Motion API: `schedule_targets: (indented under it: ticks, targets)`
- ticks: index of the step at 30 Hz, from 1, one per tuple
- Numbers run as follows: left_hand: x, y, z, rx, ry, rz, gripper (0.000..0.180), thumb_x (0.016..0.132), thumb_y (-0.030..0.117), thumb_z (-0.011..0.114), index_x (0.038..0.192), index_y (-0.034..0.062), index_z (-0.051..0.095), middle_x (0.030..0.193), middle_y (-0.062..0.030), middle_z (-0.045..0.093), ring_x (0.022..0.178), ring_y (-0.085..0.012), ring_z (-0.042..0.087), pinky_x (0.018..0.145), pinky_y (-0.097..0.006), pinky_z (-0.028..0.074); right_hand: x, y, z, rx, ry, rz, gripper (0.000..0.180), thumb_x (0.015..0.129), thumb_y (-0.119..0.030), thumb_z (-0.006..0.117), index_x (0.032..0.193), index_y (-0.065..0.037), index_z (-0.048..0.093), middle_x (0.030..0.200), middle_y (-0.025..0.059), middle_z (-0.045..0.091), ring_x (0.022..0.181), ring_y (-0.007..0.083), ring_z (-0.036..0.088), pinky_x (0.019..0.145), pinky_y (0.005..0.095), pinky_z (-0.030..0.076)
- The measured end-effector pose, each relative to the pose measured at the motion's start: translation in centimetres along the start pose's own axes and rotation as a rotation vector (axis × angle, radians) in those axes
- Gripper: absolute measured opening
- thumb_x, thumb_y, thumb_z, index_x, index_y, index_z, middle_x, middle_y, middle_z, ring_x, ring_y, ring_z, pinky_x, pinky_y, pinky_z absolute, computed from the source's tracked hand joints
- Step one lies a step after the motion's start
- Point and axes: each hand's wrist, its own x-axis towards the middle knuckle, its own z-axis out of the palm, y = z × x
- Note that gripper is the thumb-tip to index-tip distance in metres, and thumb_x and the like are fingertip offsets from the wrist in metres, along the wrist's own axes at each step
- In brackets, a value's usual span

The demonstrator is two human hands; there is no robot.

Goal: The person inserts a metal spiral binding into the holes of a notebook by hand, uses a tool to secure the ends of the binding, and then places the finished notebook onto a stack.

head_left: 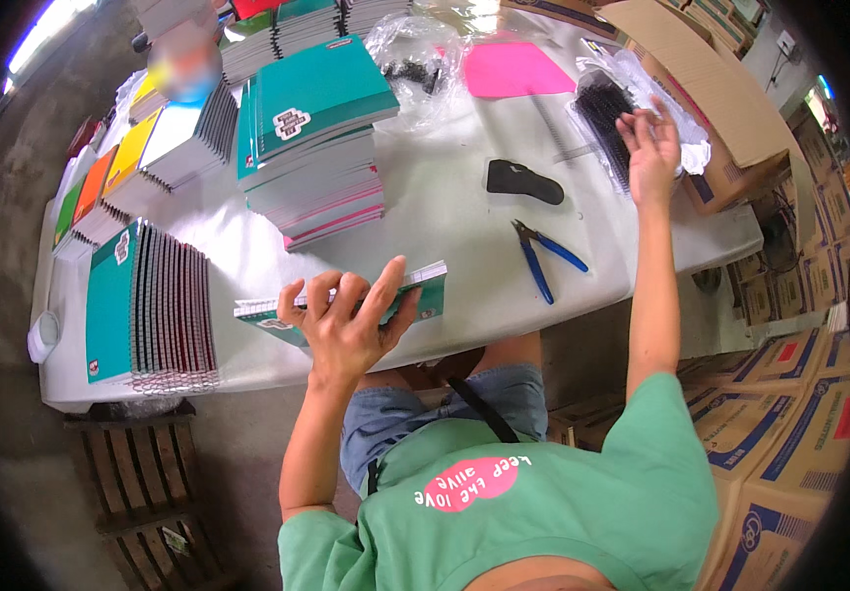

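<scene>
At the table's near edge, your left hand (346, 330) is gripping a green notebook (415, 291), its long axis lying left-right; your right hand (649, 148), fingers loosely spread, is reaching far right into black spiral bindings (604, 113), touching them.

Wearer: green short-sleeved T-shirt (563, 502) with a pink oval patch (471, 483) bearing white lettering on the chest. Blue denim shorts (444, 409) just above the patch. Black strap (484, 409) crosses shorts. Both forearms bare.
</scene>
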Motion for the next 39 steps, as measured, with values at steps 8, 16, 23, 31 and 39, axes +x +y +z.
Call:
schedule_targets:
  ticks: [8, 16, 23, 31, 39]
  targets:
    - [-0.6, -0.7, -0.5, -0.042, -0.038, -0.003, 0.036, 0.068, 0.039, 0.075, 0.102, 0.0305, 0.068, 0.069, 0.0067, 0.041, 0.078, -0.0118, 0.046, 0.088, -0.042, 0.024, -11.3, -6.9, 11.6, -0.482, -0.8, -0.06, 0.032, 0.083, 0.0, 0.06, 0.113, -0.01, 0.065, 0.083, 0.0029, 0.055, 0.071, 0.0109, 0.05, 0.063, 0.0233, 0.041]
    - [-0.7, -0.3, -1.1, 0.035, 0.022, -0.016, 0.044, 0.066, 0.041, 0.077, 0.107, 0.0286, 0.068, 0.07, 0.0084, 0.043, 0.077, -0.0116, 0.047, 0.096, -0.042, 0.019, -14.2, -5.6, 13.9, -0.374, -0.849, -0.053, 0.027, 0.078, 0.001, 0.066, 0.103, -0.009, 0.069, 0.087, 0.0052, 0.063, 0.074, 0.0159, 0.058, 0.066, 0.0275, 0.046]
    - [-1.0, -0.1, -1.0, -0.027, -0.019, -0.088, 0.04, 0.068, 0.039, 0.075, 0.106, 0.028, 0.068, 0.071, 0.0062, 0.041, 0.072, -0.0102, 0.047, 0.086, -0.039, 0.025, -14.1, -7.0, 14.4, -0.351, -1.07, 0.109, 0.021, 0.083, -0.001, 0.062, 0.101, -0.007, 0.069, 0.084, 0.007, 0.062, 0.072, 0.0159, 0.057, 0.065, 0.0286, 0.045]
    - [-0.7, 0.4, -1.6, 0.089, -0.051, -0.182, 0.052, 0.066, 0.048, 0.074, 0.109, 0.0211, 0.064, 0.074, 0.0033, 0.043, 0.08, -0.0155, 0.048, 0.095, -0.043, 0.023, -13.4, -9.7, 15.3, -0.587, -1.202, 0.375, 0.039, 0.086, -0.009, 0.061, 0.124, -0.008, 0.053, 0.075, 0.0087, 0.06, 0.063, 0.0175, 0.056, 0.058, 0.0297, 0.045]
    - [-2.1, -0.5, -0.6, -0.038, 0.009, -0.211, 0.048, 0.062, 0.05, 0.077, 0.087, 0.0155, 0.056, 0.078, -0.0006, 0.044, 0.086, -0.0215, 0.047, 0.101, -0.051, 0.021, -13.6, -8.4, 14.3, -0.56, -1.189, 0.139, 0.031, 0.087, -0.018, 0.061, 0.114, -0.004, 0.057, 0.084, 0.0094, 0.065, 0.063, 0.0174, 0.059, 0.061, 0.0288, 0.048]
